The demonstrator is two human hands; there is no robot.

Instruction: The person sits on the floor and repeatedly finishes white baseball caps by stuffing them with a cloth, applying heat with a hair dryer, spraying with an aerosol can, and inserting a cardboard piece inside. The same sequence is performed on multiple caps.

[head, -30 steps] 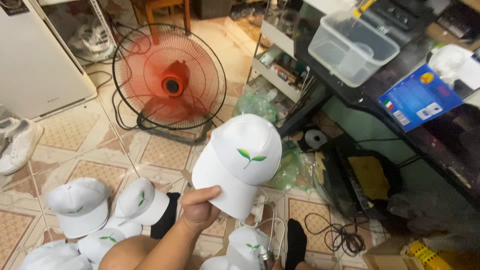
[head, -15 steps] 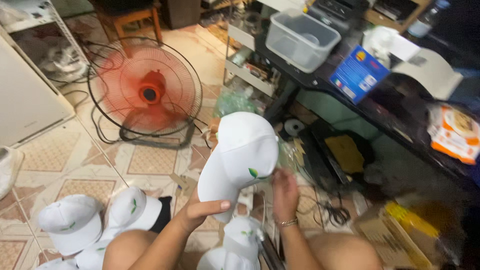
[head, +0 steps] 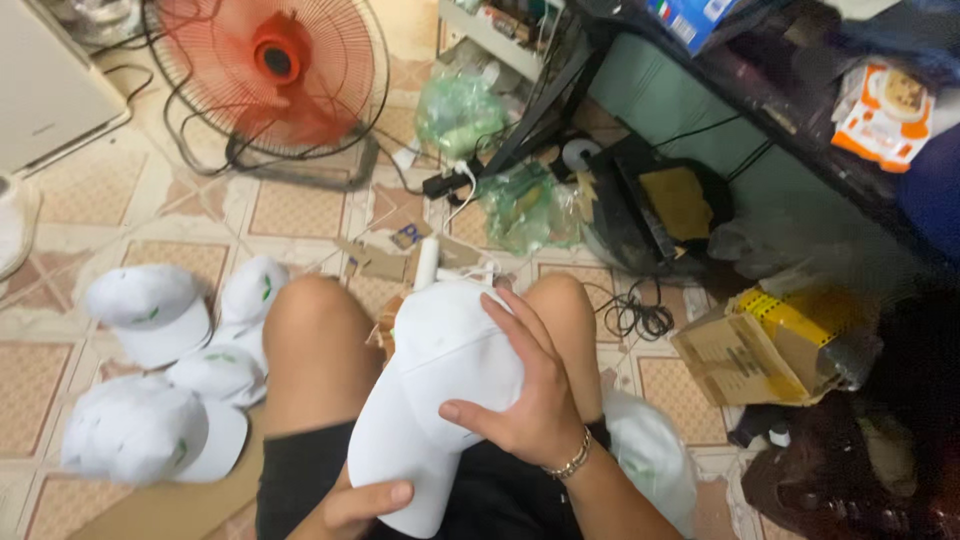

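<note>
A white cap [head: 432, 370] lies across my lap between my knees, crown away from me. My right hand [head: 528, 388] presses on the crown from the right, fingers spread over the fabric. My left hand [head: 362, 500] grips the cap's brim at the bottom, thumb on top. Several more white caps with small green leaf marks [head: 165, 375] lie in a pile on the tiled floor to my left. Another white cap [head: 650, 455] sits by my right thigh.
A red floor fan [head: 280, 75] stands ahead on the left with cables around it. Green plastic bags [head: 520, 205], a black tray [head: 665, 205] and a cardboard box [head: 760, 350] crowd the floor under a dark table [head: 800, 110] on the right.
The cap came down from held-up height onto my lap. My right hand moved on top of it, and my view tilted down.
</note>
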